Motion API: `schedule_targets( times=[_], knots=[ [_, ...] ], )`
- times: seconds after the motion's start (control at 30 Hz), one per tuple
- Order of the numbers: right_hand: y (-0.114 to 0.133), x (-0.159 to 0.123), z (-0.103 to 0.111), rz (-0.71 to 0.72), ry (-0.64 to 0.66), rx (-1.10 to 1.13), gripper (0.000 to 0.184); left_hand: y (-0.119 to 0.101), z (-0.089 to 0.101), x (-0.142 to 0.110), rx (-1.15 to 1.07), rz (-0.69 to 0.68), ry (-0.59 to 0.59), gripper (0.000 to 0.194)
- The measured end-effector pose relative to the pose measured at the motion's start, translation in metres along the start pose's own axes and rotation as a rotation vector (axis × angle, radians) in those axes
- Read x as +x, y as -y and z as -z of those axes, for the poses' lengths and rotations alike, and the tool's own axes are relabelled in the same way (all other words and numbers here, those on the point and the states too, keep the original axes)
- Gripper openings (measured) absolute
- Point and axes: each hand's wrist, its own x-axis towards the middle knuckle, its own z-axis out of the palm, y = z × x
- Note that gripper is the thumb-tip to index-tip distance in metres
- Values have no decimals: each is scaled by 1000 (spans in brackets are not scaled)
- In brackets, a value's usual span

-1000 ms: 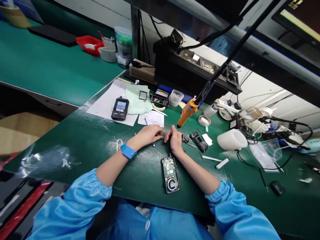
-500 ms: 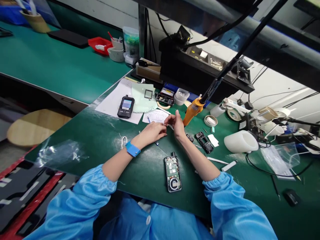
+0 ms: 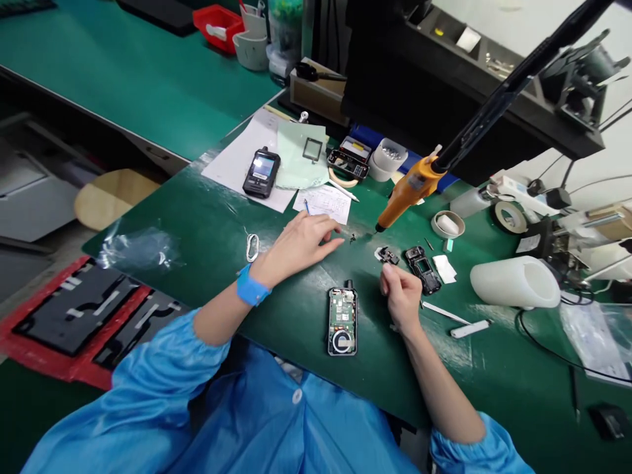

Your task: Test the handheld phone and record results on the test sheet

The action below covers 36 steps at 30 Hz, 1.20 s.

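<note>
My left hand [image 3: 306, 241], a blue band at its wrist, rests over the mat with thumb and fingers apart, holding nothing. Just beyond its fingertips lies a small pile of dark screws [image 3: 352, 237]. My right hand [image 3: 402, 296] is closed, its curled fingers beside a small black part [image 3: 388, 255]; what they hold, if anything, is hidden. Between my forearms lies an opened handset [image 3: 342, 321] with its green circuit board facing up. Right of the small part is a black housing [image 3: 422, 269]. An orange electric screwdriver [image 3: 409, 192] hangs with its tip above the mat.
A handset with a lit screen [image 3: 262, 172] lies on paper at the back left. Coiled white cord [image 3: 252, 247] is left of my left hand. A white spudger [image 3: 447, 313], a white cylinder [image 3: 514, 280] and a tape roll [image 3: 510, 216] are on the right.
My right hand has moved away from my left, toward the small black part, and its fingers have curled. The screws have come into sight. The view has tilted down.
</note>
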Motion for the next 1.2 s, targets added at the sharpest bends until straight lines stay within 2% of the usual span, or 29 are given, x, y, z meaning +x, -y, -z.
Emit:
schedule_targets(
  times=[0.1, 0.23, 0.3, 0.4, 0.5, 0.63, 0.73, 0.83, 0.97, 1.1, 1.2],
  knots=[
    [-4, -20, 13, 9, 4, -60, 78, -32, -1, -43, -52, 79, -13, 22],
    [-7, -28, 22, 17, 70, -135, 74, -77, -25, -96, -200, 182, -9, 25],
    [-7, -29, 24, 42, 120, -174, 72, -94, -39, -112, -204, 236, -68, 25],
    [-7, -33, 25, 93, 217, -222, 63, -109, -53, -123, -155, 296, -157, 24],
    [-7, -39, 27, 169, 298, -289, 50, -109, -57, -123, -159, 327, -238, 22],
    [-5, -42, 41, 295, 360, -385, 32, -94, -54, -117, -147, 307, -319, 18],
    [4, -36, 65, 363, 384, -509, 23, -84, -51, -113, -112, 264, -344, 15],
    [12, -30, 98, 371, 302, -653, 18, -80, -47, -112, -117, 270, -366, 19],
    [0, -28, 150, 283, 165, -787, 41, -82, -40, -124, -123, 326, -412, 22],
    [-32, -24, 197, 144, 285, -802, 59, -88, -36, -144, -84, 370, -409, 18],
    [-46, -21, 214, 70, 361, -777, 64, -95, -39, -155, -52, 376, -369, 22]
  ],
)
